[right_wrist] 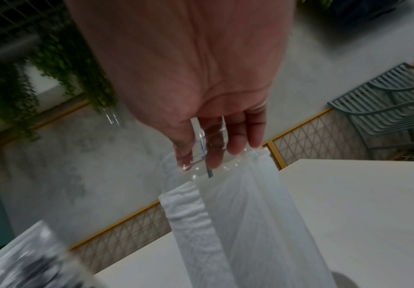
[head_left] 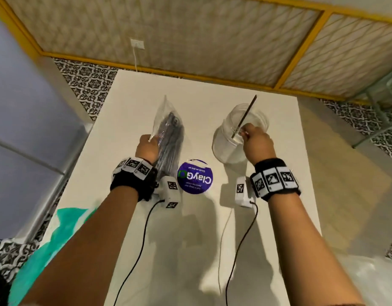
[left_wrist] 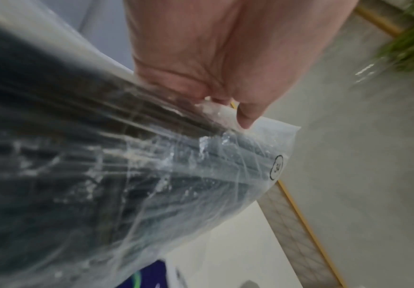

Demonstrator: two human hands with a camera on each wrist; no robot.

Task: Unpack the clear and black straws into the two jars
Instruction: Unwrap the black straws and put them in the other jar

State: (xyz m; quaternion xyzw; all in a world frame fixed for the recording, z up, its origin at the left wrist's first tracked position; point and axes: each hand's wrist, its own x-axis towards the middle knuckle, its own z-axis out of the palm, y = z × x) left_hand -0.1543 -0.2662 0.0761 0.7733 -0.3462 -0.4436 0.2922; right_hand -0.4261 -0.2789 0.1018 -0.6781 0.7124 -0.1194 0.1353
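Observation:
A clear plastic bag (head_left: 170, 129) (left_wrist: 151, 175) packed with black straws stands tilted on the white table (head_left: 203, 250). My left hand (head_left: 147, 142) (left_wrist: 225, 109) grips the bag by its upper edge. On the right stands a translucent jar (head_left: 230, 153) (right_wrist: 245, 214). My right hand (head_left: 245, 133) (right_wrist: 210, 154) is at the jar's near rim and pinches the near end of one black straw (head_left: 248, 111) (right_wrist: 209, 172). The straw slants across the jar mouth and past its far rim. Clear plastic covers my fingertips in the right wrist view. A second jar is not in view.
A round purple ClayGo lid (head_left: 195, 176) lies between my wrists. Clear plastic (head_left: 367, 279) lies at the near right, off the table's side. A slatted green chair (right_wrist: 385, 109) stands beyond the table's right side. Teal cloth (head_left: 58, 228) shows at the near left.

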